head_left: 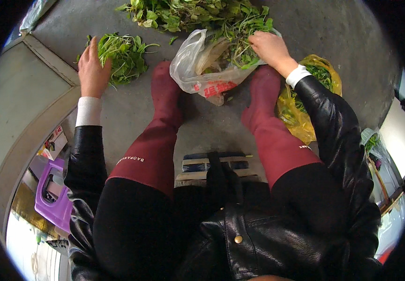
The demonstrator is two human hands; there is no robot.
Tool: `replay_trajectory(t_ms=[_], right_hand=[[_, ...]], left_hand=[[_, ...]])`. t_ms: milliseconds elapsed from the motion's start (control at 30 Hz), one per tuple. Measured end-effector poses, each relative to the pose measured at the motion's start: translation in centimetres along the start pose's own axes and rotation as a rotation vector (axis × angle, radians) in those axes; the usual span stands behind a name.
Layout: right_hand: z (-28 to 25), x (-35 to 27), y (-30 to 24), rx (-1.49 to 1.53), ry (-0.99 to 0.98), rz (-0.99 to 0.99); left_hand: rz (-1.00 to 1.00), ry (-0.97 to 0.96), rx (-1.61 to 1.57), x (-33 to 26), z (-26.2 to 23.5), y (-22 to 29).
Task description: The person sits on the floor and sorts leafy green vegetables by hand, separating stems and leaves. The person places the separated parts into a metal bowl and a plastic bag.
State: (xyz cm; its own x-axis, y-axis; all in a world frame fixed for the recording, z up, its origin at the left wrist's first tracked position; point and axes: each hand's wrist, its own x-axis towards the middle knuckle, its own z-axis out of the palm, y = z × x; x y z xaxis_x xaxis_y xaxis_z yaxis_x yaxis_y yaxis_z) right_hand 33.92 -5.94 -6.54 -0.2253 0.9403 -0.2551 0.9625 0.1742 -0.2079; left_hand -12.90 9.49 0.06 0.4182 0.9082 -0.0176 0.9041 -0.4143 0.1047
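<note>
My left hand [92, 72] rests at the left edge of a small heap of leafy greens [126, 60] on the floor. Its fingers are stretched out, touching or just beside the stems. On the right, my right hand [272, 50] has its fingers curled over a tangle of green stems [243, 46] at the mouth of a clear plastic bag [191, 70] with red print. The fingertips are partly hidden, but they look closed on the stems. Some pale, brownish matter shows inside the bag. Behind it spreads a larger pile of leafy greens [183, 13].
Dark red boots [165, 91] stand either side of the bag on the grey floor [329, 28]. A yellow bag of greens [301, 124] lies beside the right boot. At left are a pale panel [24, 79] and a purple plastic container [55, 210]. Another bag [373, 140] sits at right.
</note>
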Motion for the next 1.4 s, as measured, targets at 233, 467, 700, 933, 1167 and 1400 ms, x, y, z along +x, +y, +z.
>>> replay_trajectory(t_ms=[233, 467, 700, 933, 1167, 1400], right_hand=[[-6.0, -2.3, -1.3, 0.803, 0.003, 0.272], [-7.3, -5.2, -7.5, 1.492, -0.183, 0.638], [-6.7, -5.2, -11.1, 1.26, -0.187, 0.476], [-5.5, -5.3, -11.7, 1.058, 0.008, 0.27], [-8.6, -3.4, -9.7, 1.135, 0.235, 0.324], [-11.7, -0.6, -10.2, 1.352, 0.007, 0.205]], left_hand=[[0.267, -0.195, -0.682, 1.5, -2.0, 13.7], [-0.591, -1.175, -1.682, -0.1, 0.7, 21.1], [-0.693, -1.053, -1.785, -1.9, 2.1, 22.2], [-0.587, -0.873, -1.706, -1.9, 3.4, 21.9], [0.333, -0.027, -0.699, -0.5, -1.0, 17.8], [0.54, 0.13, -0.517, 0.1, -5.1, 19.1]])
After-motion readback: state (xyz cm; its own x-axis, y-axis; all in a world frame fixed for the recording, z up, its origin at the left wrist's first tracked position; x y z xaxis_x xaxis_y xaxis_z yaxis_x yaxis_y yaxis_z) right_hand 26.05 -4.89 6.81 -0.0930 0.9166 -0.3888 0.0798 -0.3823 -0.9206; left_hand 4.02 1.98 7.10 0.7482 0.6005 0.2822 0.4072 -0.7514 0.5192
